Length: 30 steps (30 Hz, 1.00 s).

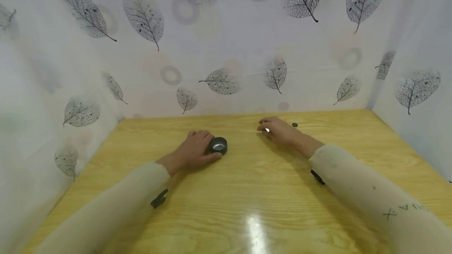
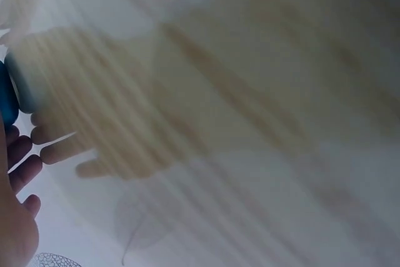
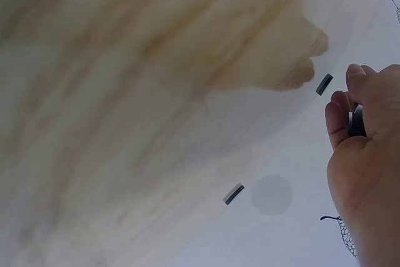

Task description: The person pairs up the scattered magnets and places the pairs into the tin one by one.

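Observation:
My left hand (image 1: 193,150) holds a small dark round container (image 1: 223,145) on the table, thumb on the near side and fingers on the far side. Its inside looks shiny and metallic; in the left wrist view the same container (image 2: 9,95) appears bluish at the left edge. Farther right, my right hand (image 1: 280,131) has its fingers curled round a small dark object with a bright shiny face (image 1: 266,130), mostly hidden by the hand. In the right wrist view this dark object (image 3: 357,121) shows between fingers and palm; its kind I cannot tell.
A small dark disc (image 1: 294,124) lies on the wooden table (image 1: 219,191) just beyond the right wrist. Two thin dark pieces (image 3: 324,84) appear beside the hand in the right wrist view. A leaf-patterned cloth (image 1: 226,50) walls the table's back and sides.

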Motion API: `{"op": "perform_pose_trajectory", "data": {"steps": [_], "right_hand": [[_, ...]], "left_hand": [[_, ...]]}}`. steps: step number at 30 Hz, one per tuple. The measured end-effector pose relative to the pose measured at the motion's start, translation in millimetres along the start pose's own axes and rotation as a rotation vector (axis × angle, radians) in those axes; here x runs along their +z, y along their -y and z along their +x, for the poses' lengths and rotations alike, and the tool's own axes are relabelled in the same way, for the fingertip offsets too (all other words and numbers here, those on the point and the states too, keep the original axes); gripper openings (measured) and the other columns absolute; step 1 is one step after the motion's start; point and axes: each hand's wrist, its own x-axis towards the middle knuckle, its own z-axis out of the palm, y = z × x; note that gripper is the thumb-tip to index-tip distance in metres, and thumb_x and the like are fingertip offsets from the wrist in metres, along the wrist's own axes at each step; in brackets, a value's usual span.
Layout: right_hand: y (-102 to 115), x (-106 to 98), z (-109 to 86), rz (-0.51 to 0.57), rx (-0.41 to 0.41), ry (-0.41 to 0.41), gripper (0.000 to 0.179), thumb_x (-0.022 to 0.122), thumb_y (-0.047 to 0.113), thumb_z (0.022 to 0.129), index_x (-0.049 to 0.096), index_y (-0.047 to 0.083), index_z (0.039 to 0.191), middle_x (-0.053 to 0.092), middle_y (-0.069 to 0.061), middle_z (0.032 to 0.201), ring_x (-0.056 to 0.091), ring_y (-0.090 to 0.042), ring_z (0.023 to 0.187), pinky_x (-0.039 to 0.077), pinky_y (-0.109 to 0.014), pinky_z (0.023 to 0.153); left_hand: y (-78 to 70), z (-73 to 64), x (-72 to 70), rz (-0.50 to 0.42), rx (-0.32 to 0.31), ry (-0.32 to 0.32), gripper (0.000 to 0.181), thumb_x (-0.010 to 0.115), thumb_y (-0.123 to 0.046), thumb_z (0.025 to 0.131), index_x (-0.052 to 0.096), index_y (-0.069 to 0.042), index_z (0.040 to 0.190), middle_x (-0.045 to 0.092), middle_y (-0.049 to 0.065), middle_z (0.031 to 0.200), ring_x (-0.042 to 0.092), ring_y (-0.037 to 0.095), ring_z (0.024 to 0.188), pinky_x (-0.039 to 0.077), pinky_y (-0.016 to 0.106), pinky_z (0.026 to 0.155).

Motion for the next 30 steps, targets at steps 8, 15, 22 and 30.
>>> {"op": "perform_pose_trajectory", "data": {"steps": [8, 15, 22, 30], "right_hand": [[-2.3, -1.6, 2.0, -0.007, -0.056, -0.07, 0.032, 0.067, 0.0, 0.092, 0.063, -0.007, 0.123, 0.067, -0.02, 0.118, 0.064, -0.035, 0.109, 0.05, -0.048, 0.097], [-1.5, 0.4, 0.6, 0.043, -0.058, -0.111, 0.037, 0.069, 0.007, 0.093, 0.061, -0.009, 0.125, 0.069, -0.014, 0.101, 0.065, -0.026, 0.091, 0.054, -0.045, 0.086], [-5.9, 3.4, -0.7, -0.086, -0.169, -0.177, 0.034, 0.07, 0.003, 0.091, 0.062, -0.01, 0.121, 0.069, -0.017, 0.103, 0.065, -0.034, 0.098, 0.051, -0.049, 0.093], [-4.3, 6.1, 2.9, -0.352, -0.291, -0.229, 0.033, 0.072, 0.008, 0.091, 0.065, -0.006, 0.121, 0.068, -0.019, 0.114, 0.064, -0.035, 0.105, 0.05, -0.048, 0.095]], "left_hand": [[-5.3, 7.3, -2.2, 0.008, -0.004, 0.013, 0.061, 0.056, -0.062, 0.093, 0.059, -0.008, 0.12, 0.062, 0.01, 0.121, 0.056, 0.027, 0.116, 0.035, 0.051, 0.103], [-11.2, 8.9, -1.1, 0.008, -0.001, 0.04, 0.061, 0.054, -0.064, 0.093, 0.058, -0.009, 0.119, 0.061, 0.007, 0.119, 0.056, 0.025, 0.112, 0.035, 0.051, 0.103], [-13.4, 9.9, -2.4, 0.018, -0.011, 0.026, 0.06, 0.055, -0.063, 0.093, 0.059, -0.009, 0.119, 0.062, 0.007, 0.118, 0.057, 0.024, 0.111, 0.036, 0.049, 0.103], [-12.2, 12.2, -1.3, 0.029, -0.006, 0.017, 0.059, 0.056, -0.063, 0.093, 0.059, -0.01, 0.118, 0.062, 0.007, 0.119, 0.056, 0.025, 0.114, 0.037, 0.048, 0.102]]}}
